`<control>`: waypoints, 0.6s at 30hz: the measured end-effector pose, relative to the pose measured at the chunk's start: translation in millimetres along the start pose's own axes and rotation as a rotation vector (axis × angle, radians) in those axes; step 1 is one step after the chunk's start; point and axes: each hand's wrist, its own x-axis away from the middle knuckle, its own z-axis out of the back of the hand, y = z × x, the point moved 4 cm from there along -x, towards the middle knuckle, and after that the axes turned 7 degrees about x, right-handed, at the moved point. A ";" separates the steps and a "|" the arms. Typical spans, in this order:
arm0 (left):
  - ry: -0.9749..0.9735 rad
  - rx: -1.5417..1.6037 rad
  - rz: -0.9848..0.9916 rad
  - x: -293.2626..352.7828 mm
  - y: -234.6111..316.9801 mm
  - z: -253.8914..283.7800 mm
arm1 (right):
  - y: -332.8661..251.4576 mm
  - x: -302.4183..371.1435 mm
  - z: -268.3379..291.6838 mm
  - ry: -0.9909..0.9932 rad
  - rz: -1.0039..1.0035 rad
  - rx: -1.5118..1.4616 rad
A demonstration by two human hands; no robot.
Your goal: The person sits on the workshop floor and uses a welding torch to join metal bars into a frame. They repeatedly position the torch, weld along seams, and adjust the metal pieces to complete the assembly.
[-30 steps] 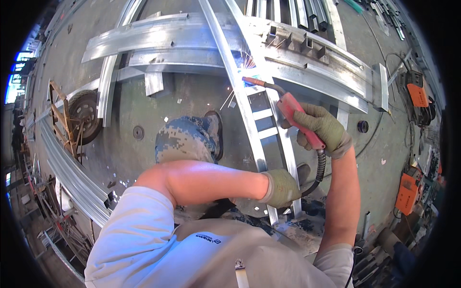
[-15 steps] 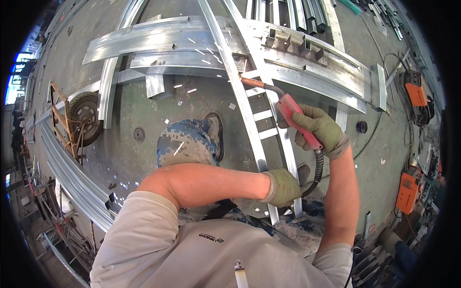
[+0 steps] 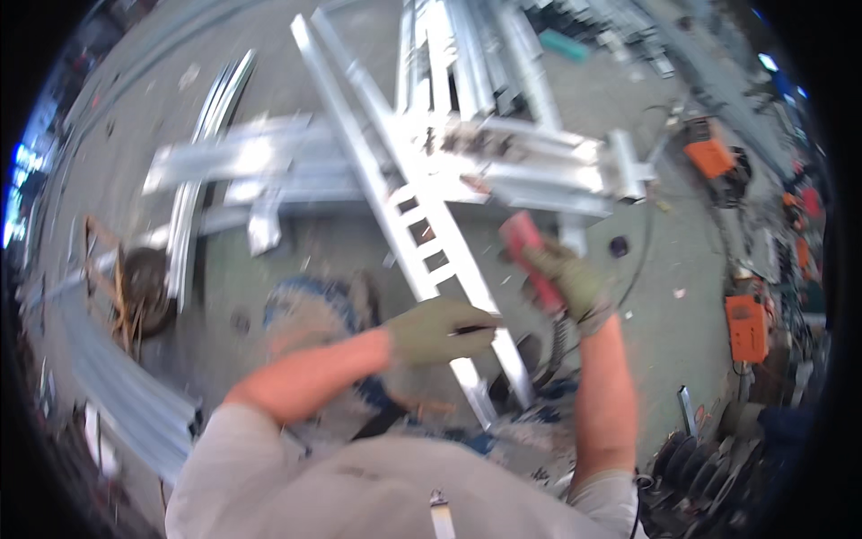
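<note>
My right hand [image 3: 575, 286], in a green work glove, is wrapped round the red handle of a welding torch [image 3: 530, 242]. The torch's blurred copper-coloured nozzle points up and left, just right of a narrow ladder-like metal frame [image 3: 440, 234]. Two long bright rails with several short rungs between them make up this frame, which slants across the middle. Over its lower part lies my gloved left hand [image 3: 435, 331], its fingers together and reaching toward the right rail. Thumb and fingertips seem pinched; what is between them, if anything, is blurred.
Wide metal channels [image 3: 242, 162] lie crosswise under the frame, with more long profiles [image 3: 458, 63] behind. At left are a wheel [image 3: 148, 287] on a rusty stand and stacked profiles [image 3: 117, 359]. Orange machines [image 3: 747, 328] with cables stand at right. A lit cigarette [image 3: 441, 512] shows at the bottom.
My left hand has left the frame's lower right rail and moved up and left. The torch nozzle has come out from between the rails to the right. The view has shifted and blurred.
</note>
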 end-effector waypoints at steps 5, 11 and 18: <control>0.504 -0.304 -0.639 67.0 134.3 39.0 | 1.7 35.2 13.9 0.073 0.063 -0.067; 0.974 -0.056 -1.451 88.8 220.7 -58.2 | 18.2 62.7 0.8 0.058 0.069 -0.084; 0.848 0.010 -1.586 116.3 255.2 -98.2 | 26.9 93.2 -15.3 0.063 0.114 -0.003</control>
